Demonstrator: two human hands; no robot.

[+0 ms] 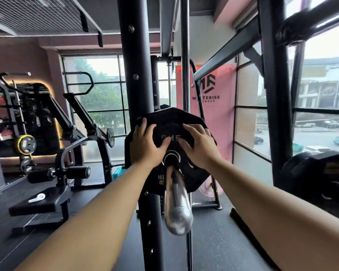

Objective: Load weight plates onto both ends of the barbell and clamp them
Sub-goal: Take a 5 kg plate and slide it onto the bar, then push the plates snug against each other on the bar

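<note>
A black many-sided weight plate (170, 122) sits on the chrome barbell sleeve (177, 200), which points straight toward me at centre frame. My left hand (146, 144) lies flat against the plate's left face, fingers curled over its upper edge. My right hand (199, 145) presses flat on the right face, fingers spread. Both thumbs meet just above the plate's steel hub (171, 156). The rest of the bar is hidden behind the plate. No clamp shows on the sleeve.
A black rack upright (135, 75) stands just left of the plate. Another black plate (319, 173) hangs on a peg at the right. A leg machine and padded bench (43, 202) fill the left floor. Windows run along the back and right.
</note>
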